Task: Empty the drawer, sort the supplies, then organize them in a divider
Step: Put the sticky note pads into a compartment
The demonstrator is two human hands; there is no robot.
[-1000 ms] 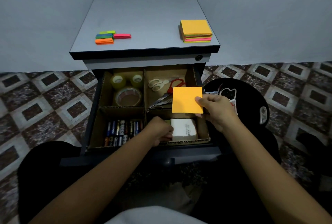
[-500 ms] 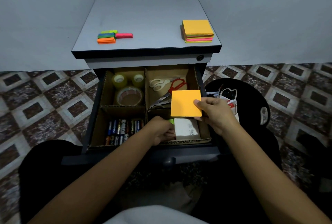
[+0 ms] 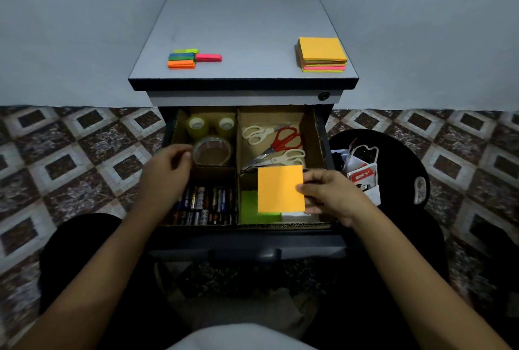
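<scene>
Divider [image 3: 237, 136] holds tape [image 3: 212, 152], scissors [image 3: 284, 139], batteries [image 3: 207, 203]; right hand [image 3: 330, 195] pinches orange pad [image 3: 280, 188]; left hand [image 3: 165, 172] loose.

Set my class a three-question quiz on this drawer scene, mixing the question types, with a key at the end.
1. True or false: the right hand pinches an orange sticky-note pad above the near right compartment of the drawer.
2. Which compartment holds the scissors? A far left; B far right; C near left.
3. Fill in: the batteries lie in the near ____ compartment.
Key: 1 true; 2 B; 3 left.
</scene>
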